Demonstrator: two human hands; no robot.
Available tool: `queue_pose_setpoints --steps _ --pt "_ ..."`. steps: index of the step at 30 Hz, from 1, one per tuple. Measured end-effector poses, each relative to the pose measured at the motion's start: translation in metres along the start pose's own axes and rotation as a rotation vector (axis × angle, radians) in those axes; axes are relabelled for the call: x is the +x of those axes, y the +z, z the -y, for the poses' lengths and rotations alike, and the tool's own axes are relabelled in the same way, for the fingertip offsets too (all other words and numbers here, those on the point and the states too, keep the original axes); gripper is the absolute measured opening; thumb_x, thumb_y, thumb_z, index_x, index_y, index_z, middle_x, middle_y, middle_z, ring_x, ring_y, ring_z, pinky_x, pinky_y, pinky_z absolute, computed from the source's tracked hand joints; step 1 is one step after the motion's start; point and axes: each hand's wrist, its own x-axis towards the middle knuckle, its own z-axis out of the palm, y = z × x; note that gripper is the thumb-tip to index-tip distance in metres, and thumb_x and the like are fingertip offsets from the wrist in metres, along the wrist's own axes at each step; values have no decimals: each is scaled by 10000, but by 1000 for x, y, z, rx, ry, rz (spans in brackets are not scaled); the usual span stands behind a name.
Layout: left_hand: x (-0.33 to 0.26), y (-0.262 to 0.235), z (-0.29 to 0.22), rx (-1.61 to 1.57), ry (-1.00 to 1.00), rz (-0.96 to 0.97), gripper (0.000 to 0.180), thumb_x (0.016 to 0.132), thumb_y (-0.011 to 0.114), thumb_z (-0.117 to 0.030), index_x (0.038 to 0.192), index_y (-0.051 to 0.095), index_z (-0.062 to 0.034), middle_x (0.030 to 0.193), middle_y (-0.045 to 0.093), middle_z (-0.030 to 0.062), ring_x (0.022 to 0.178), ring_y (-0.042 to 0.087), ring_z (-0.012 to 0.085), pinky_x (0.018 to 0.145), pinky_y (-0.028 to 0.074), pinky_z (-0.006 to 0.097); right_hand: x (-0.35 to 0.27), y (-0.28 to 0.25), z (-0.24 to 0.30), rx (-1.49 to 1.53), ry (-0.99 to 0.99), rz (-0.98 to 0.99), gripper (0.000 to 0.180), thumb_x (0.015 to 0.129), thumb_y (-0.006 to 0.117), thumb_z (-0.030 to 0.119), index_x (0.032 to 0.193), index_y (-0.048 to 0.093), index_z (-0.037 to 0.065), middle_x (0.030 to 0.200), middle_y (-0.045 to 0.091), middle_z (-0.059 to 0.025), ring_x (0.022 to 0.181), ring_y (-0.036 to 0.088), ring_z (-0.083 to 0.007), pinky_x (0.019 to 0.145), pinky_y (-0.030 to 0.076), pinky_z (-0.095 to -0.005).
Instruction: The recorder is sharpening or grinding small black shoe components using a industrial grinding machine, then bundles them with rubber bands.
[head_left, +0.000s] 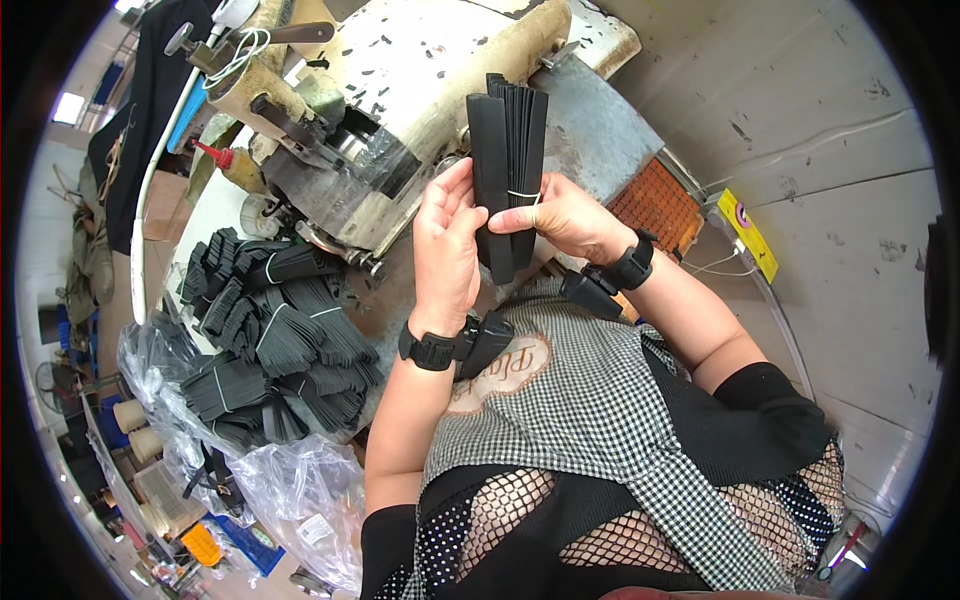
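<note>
In front of my chest I hold a bundle of long flat black strips (524,130), standing upright with a pale band (522,194) around it. My right hand (580,222) grips the bundle from the right, its thumb lying across the front near the band. My left hand (447,245) has its fingers and thumb on a flat black strip (490,140) at the bundle's left side. That strip reaches lower than the rest; whether it is one layer or several I cannot tell. To the left lies a heap of similar banded bundles (290,335).
A worn beige machine (350,150) stands on the table ahead, with black scraps scattered behind it. Beside it is a bottle with a red tip (238,165). Clear plastic bags (305,490) hang at the near left. An orange-brown grid panel (655,208) lies to the right, near the wall.
</note>
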Motion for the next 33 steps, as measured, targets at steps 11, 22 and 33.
queue_pose_setpoints --steps 11,22,33 --pt "-15 24 -16 662 760 -18 456 722 716 42 1160 644 -59 1194 575 211 1108 579 330 939 465 364 -12 2 5 -100 -357 250 543 707 787 -7 1203 571 47 1078 637 -18 1000 580 -100 862 507 -291" --pt "-30 34 -11 1054 1095 107 461 625 712 2 1018 754 -237 1235 514 164 1079 525 332 892 471 390 -22 -9 13 -111 -273 429 551 790 749 194 1262 514 34 1201 565 -88 1126 519 -185 964 436 -336" --pt "-25 32 -7 1052 1032 102 477 642 728 10 1073 729 -197 1248 500 188 1087 525 342 896 471 393 -7 -20 0 -183 -498 405 622 738 792 125 1279 497 38 1201 574 -47 1121 509 -143 954 440 -306"
